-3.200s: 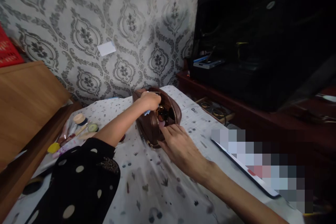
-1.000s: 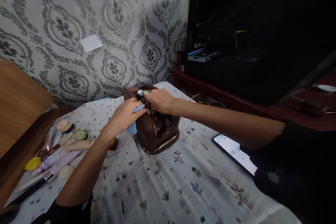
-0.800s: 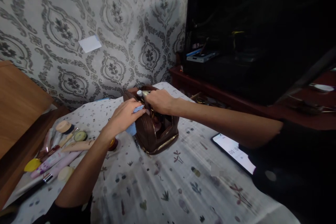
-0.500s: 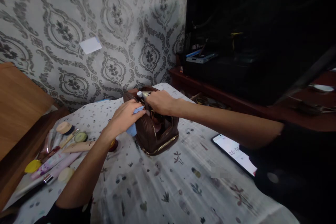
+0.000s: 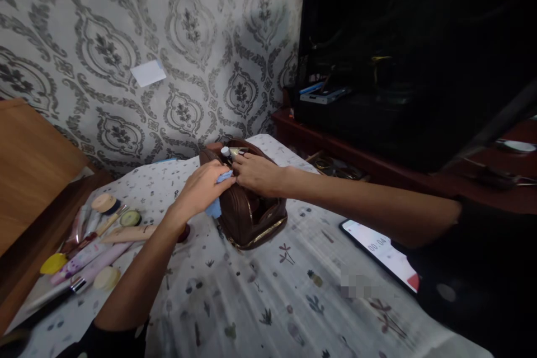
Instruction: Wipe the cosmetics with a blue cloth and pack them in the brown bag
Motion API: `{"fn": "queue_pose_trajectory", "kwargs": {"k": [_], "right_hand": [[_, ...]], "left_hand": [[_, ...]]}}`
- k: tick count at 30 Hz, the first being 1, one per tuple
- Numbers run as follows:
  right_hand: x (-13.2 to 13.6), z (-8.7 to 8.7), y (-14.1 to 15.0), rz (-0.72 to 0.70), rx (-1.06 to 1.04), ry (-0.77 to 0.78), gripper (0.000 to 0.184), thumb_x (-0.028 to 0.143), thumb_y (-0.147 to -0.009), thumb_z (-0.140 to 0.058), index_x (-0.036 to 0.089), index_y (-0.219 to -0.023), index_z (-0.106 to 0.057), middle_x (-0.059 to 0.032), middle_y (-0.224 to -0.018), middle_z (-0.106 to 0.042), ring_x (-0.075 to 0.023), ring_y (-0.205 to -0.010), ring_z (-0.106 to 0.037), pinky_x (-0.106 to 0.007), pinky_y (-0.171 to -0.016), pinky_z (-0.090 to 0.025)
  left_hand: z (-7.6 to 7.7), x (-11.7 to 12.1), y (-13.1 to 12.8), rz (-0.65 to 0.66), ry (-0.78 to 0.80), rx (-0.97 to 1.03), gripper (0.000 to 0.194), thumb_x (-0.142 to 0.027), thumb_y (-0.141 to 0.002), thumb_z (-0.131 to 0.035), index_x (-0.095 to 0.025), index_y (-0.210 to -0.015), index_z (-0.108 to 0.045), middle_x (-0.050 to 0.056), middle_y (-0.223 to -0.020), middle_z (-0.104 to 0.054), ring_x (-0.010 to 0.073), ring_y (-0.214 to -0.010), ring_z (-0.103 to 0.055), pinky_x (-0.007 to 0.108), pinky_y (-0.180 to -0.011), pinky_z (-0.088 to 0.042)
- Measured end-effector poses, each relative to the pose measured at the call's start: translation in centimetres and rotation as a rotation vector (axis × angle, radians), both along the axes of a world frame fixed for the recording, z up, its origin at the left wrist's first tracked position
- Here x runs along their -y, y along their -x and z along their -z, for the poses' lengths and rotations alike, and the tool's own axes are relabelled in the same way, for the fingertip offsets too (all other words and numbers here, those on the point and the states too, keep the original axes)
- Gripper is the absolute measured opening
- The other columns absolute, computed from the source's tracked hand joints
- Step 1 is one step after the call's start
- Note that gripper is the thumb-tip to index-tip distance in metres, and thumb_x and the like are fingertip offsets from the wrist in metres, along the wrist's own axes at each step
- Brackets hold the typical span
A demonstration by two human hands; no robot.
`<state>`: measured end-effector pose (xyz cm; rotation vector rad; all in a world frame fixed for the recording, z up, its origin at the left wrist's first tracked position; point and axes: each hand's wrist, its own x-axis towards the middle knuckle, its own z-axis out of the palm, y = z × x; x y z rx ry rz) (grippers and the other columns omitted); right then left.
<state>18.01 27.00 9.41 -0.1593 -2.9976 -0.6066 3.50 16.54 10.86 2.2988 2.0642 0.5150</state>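
A brown bag (image 5: 237,201) with gold zips stands open on the patterned white cloth. My left hand (image 5: 204,187) is closed on a light blue cloth (image 5: 215,208) at the bag's left rim. Over the bag's opening, my right hand (image 5: 260,174) has its fingers curled close to the left fingertips. Whatever the right fingers hold, if anything, is hidden. A white-capped container (image 5: 225,151) and a pale gold tube (image 5: 238,151) stick out of the bag behind my hands.
Cosmetics lie at the left: a beige-lidded jar (image 5: 104,203), a green-lidded jar (image 5: 130,217), a yellow sponge (image 5: 53,263), tubes and brushes. A phone (image 5: 380,251) showing a timer lies beneath my right forearm. A dark red stand with a large black screen (image 5: 403,67) borders the right.
My right hand has shifted slightly down over the bag's opening, its fingers now nearer my left fingertips. My left hand keeps hold of the blue cloth. The view has moved a little.
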Motion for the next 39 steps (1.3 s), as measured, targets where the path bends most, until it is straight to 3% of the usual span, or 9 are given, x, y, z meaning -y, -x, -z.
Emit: {"fn": "queue_pose_trajectory", "kwargs": {"k": [18, 23, 28, 32, 36, 39], "right_hand": [[-1.1, 1.8, 0.5, -0.067, -0.081, -0.062, 0.022, 0.016, -0.089, -0.055, 0.01, -0.105, -0.07, -0.0149, -0.107, -0.066, -0.0266, -0.111, -0.05, -0.039, -0.093, -0.039], [-0.2, 0.0, -0.4, -0.043, -0.05, -0.046, 0.02, 0.018, -0.09, -0.055, 0.01, -0.099, -0.071, -0.0159, -0.105, -0.066, -0.0281, -0.106, -0.051, -0.04, -0.088, -0.041], [3.9, -1.7, -3.7, 0.01, -0.157, 0.012, 0.014, 0.017, -0.086, -0.06, 0.012, -0.09, -0.072, -0.0148, -0.104, -0.064, -0.0282, -0.103, -0.052, -0.039, -0.084, -0.042], [8.6, 1.1, -5.8, 0.147, -0.432, 0.077, 0.025, 0.009, -0.085, -0.054, 0.009, -0.107, -0.068, -0.0156, -0.112, -0.063, -0.0264, -0.1, -0.054, -0.038, -0.084, -0.046], [12.2, 5.3, -6.0, 0.172, -0.639, 0.094, 0.041, 0.014, -0.089, -0.053, 0.003, -0.128, -0.057, -0.0179, -0.117, -0.063, -0.0287, -0.11, -0.054, -0.044, -0.097, -0.044], [13.8, 6.7, -6.0, 0.183, -0.704, 0.097, 0.04, 0.018, -0.089, -0.057, 0.005, -0.126, -0.058, -0.0178, -0.117, -0.064, -0.0304, -0.113, -0.053, -0.049, -0.104, -0.038]], "left_hand": [[0.1, 0.3, 0.0, 0.002, -0.033, 0.009, 0.027, -0.036, -0.094, -0.051, -0.018, -0.078, -0.063, 0.003, -0.086, -0.059, 0.0207, -0.086, -0.059, 0.031, -0.077, -0.044], [0.2, 0.3, 0.3, 0.037, -0.019, -0.031, 0.026, -0.034, -0.094, -0.048, -0.02, -0.091, -0.069, 0.004, -0.093, -0.061, 0.0218, -0.09, -0.059, 0.034, -0.082, -0.046], [-0.5, 0.9, 0.5, 0.13, 0.004, -0.103, 0.032, -0.017, -0.089, -0.044, -0.023, -0.107, -0.069, 0.006, -0.102, -0.057, 0.0233, -0.101, -0.056, 0.037, -0.092, -0.045], [-0.7, 2.3, 0.6, 0.165, -0.026, -0.042, 0.039, -0.009, -0.085, -0.041, -0.023, -0.111, -0.067, 0.006, -0.11, -0.054, 0.0214, -0.108, -0.054, 0.036, -0.097, -0.044], [0.2, 4.0, 0.6, 0.022, -0.154, 0.011, 0.034, -0.015, -0.091, -0.043, -0.024, -0.116, -0.064, 0.006, -0.11, -0.05, 0.0205, -0.103, -0.055, 0.035, -0.093, -0.047], [0.9, 4.9, 0.6, -0.048, -0.237, 0.0, 0.031, -0.018, -0.092, -0.045, -0.024, -0.117, -0.063, 0.006, -0.109, -0.048, 0.0207, -0.101, -0.055, 0.035, -0.091, -0.047]]}}
